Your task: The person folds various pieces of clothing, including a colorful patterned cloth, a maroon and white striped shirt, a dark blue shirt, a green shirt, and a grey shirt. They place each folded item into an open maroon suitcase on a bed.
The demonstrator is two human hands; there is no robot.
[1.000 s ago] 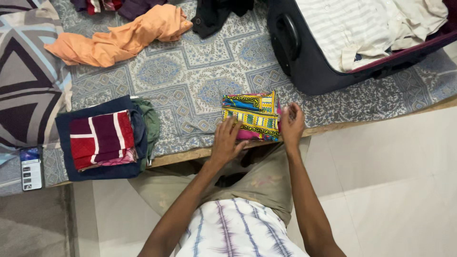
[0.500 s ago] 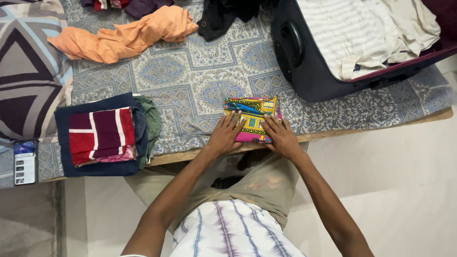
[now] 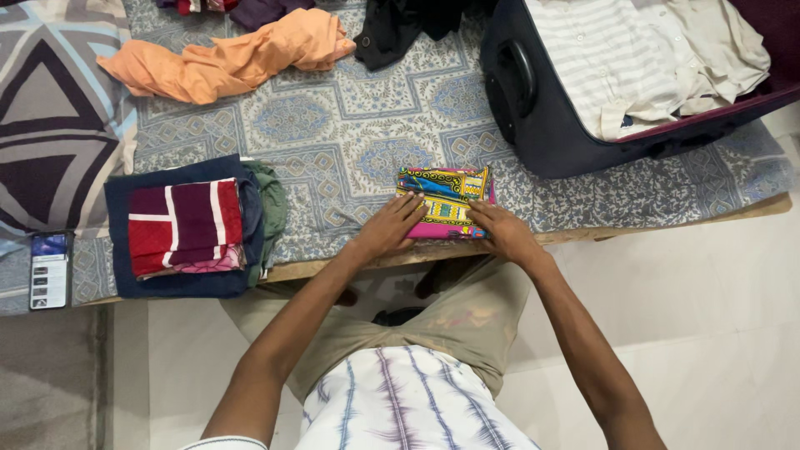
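my left hand [image 3: 390, 229] and right hand [image 3: 500, 233], grips open and flat, now both press the folded bright print cloth [image 3: 446, 196] at the bed's [image 3: 350, 125] edge, squarer than a second ago

2 hands: left [image 3: 390, 227], right [image 3: 498, 232]. 1 folded bright print cloth [image 3: 444, 197] at bed's near edge. 1 stack of folded clothes [image 3: 187, 225], approx 4 pcs, exact no. unclear. 1 loose orange garment [image 3: 229, 58]. 1 black garment [image 3: 392, 29]. 1 open suitcase [image 3: 542, 117], at least 2 shirts inside. 1 pillow [image 3: 54, 117]. 1 phone [image 3: 50, 268].
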